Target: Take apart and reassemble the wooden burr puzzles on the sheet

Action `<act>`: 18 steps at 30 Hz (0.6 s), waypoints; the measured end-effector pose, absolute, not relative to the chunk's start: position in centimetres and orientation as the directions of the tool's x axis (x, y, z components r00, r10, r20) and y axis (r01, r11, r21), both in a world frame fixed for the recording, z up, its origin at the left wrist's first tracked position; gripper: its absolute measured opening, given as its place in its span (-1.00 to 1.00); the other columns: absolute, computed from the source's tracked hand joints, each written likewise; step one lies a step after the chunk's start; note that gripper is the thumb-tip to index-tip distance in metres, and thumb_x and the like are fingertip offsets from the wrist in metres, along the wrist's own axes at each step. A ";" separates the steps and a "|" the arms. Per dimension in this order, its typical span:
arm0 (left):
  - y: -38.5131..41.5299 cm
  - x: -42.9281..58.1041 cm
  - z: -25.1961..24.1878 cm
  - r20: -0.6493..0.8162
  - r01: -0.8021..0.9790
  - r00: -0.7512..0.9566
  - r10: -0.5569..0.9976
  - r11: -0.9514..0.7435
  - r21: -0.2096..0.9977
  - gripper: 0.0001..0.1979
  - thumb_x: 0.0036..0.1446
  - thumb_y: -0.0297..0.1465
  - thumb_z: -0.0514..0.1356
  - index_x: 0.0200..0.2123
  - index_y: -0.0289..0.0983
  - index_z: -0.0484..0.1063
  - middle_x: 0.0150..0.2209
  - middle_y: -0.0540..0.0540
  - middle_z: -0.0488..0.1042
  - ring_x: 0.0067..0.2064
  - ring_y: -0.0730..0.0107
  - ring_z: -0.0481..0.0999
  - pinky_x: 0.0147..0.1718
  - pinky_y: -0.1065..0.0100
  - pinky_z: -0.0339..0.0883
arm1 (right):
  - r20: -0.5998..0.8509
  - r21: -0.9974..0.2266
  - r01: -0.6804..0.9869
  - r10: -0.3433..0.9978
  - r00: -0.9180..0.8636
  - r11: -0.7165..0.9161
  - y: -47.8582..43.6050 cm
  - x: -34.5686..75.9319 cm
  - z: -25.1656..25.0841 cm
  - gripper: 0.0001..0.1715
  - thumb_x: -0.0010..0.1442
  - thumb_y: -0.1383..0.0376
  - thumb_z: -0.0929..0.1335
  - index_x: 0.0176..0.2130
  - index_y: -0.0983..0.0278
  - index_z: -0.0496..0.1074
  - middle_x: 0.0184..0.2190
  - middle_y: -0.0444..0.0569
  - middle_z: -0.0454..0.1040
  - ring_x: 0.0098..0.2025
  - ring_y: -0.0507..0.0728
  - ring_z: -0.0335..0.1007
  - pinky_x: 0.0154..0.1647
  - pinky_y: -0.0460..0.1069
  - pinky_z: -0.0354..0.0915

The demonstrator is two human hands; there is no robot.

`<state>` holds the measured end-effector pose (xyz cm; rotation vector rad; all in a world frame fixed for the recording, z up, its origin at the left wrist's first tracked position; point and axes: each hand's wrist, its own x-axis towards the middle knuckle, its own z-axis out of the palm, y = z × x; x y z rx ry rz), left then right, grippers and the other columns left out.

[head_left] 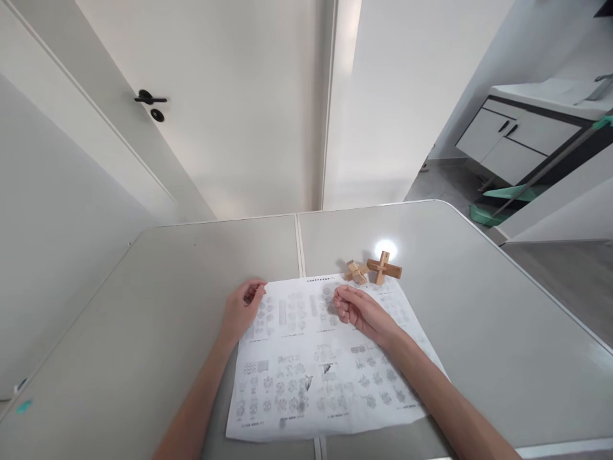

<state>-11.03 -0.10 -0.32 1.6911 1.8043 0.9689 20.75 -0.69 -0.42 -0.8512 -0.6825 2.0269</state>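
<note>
A white instruction sheet (306, 377) printed with several puzzle diagrams lies flat on the grey table (143, 306). My left hand (242, 310) rests at the sheet's upper left corner, fingers curled loosely, nothing visible in them. My right hand (361, 311) lies on the sheet's upper middle, fingers curled in, nothing visible in them. Just beyond the sheet's top edge sit two wooden interlocking puzzles: a small knot-shaped one (356, 272) and a cross-shaped one (384, 268), side by side, a short way past my right hand.
The table has a seam (299, 246) down its middle and a rounded far right corner. A white door with a black handle (149, 99) stands behind it. To the right are a white cabinet (517, 144) and a green dustpan (488, 214) on the floor.
</note>
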 end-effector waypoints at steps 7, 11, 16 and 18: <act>2.2 -12.8 -0.3 0.167 0.588 -0.224 0.960 -0.003 0.809 -0.72 0.23 -0.15 0.21 -0.16 -0.20 0.56 -0.40 -0.02 0.56 -0.43 0.38 0.48 -0.39 0.38 0.36 | -0.351 -0.670 -0.492 0.822 -0.449 -0.555 -0.3 20.7 -0.9 -0.65 0.18 0.09 0.59 -0.31 0.27 0.51 -0.40 -0.11 0.42 -0.44 -0.02 0.26 -0.46 -0.10 0.25; 5.8 -15.1 -0.2 0.202 0.507 -0.318 0.926 -0.014 0.862 -0.65 0.26 -0.12 0.13 -0.10 -0.24 0.50 -0.35 -0.04 0.53 -0.48 0.45 0.40 -0.44 0.40 0.35 | -0.351 -0.668 -0.498 0.824 -0.444 -0.553 -0.2 20.7 -0.9 -0.63 0.18 0.06 0.58 -0.31 0.26 0.50 -0.41 -0.11 0.43 -0.45 -0.01 0.26 -0.46 -0.09 0.23; 6.0 -15.9 0.0 0.161 0.474 -0.328 0.931 0.015 0.880 -0.69 0.21 -0.15 0.21 -0.16 -0.26 0.53 -0.42 0.00 0.47 -0.52 0.48 0.35 -0.51 0.43 0.27 | -0.375 -0.639 -0.517 0.817 -0.437 -0.570 -0.2 20.6 -0.6 -0.61 0.16 0.05 0.59 -0.32 0.26 0.50 -0.42 -0.13 0.42 -0.47 -0.01 0.24 -0.47 -0.08 0.19; 5.4 -15.8 0.1 0.141 0.484 -0.320 0.937 0.034 0.875 -0.71 0.19 -0.16 0.24 -0.19 -0.25 0.55 -0.44 0.01 0.47 -0.52 0.48 0.35 -0.51 0.43 0.25 | -0.375 -0.636 -0.517 0.815 -0.442 -0.573 -0.2 20.6 -0.4 -0.62 0.16 0.05 0.59 -0.32 0.26 0.51 -0.43 -0.13 0.41 -0.47 -0.01 0.23 -0.47 -0.08 0.19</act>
